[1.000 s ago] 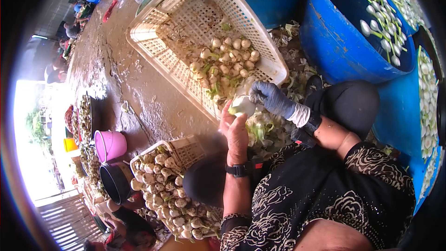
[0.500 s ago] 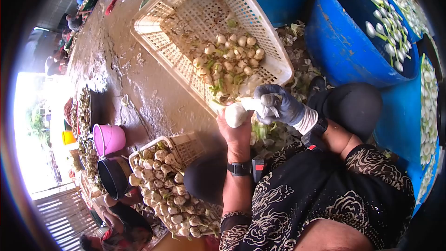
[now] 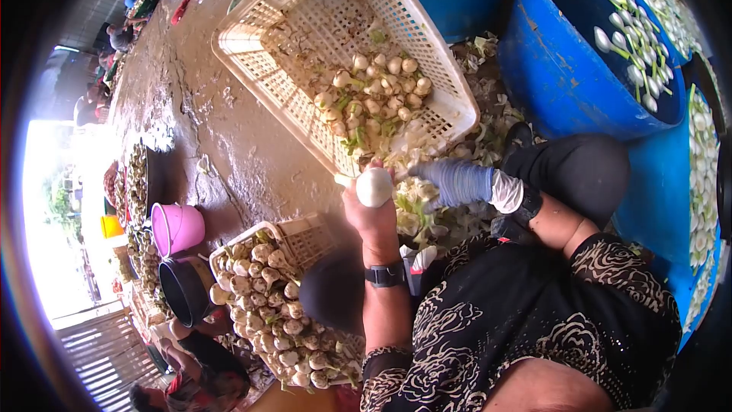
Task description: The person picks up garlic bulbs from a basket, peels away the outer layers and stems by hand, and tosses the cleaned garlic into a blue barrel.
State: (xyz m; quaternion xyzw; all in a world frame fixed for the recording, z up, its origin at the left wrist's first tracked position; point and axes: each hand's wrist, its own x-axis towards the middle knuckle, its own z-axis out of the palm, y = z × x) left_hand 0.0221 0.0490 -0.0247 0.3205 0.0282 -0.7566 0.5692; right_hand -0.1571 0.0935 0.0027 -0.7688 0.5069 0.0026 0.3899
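Observation:
My left hand [image 3: 370, 214], bare with a dark band at the wrist, is wrapped round a smooth white peeled bulb [image 3: 374, 187], its pale stem end poking out to the left. Just right of it is my right hand [image 3: 456, 181] in a grey-blue glove, its fingers stretched toward the bulb without touching it; the fingertips are blurred. Beyond both hands, a cream perforated crate [image 3: 278, 114] holds peeled-looking bulbs [image 3: 374, 91] and leafy scraps. Pale peelings [image 3: 412, 214] lie below and between the hands.
A second crate [image 3: 313, 233] heaped with unpeeled bulbs [image 3: 267, 290] stands at lower left, beside a black bucket [image 3: 183, 290] and pink bucket [image 3: 177, 227]. At right, a blue tub [image 3: 549, 69] has white bulbs floating in water. Another person [image 3: 202, 366] sits at bottom left.
My right hand has come away from the bulb and turned, and the white skin it pinched is no longer in its fingers. My left hand has shifted slightly left with the bulb.

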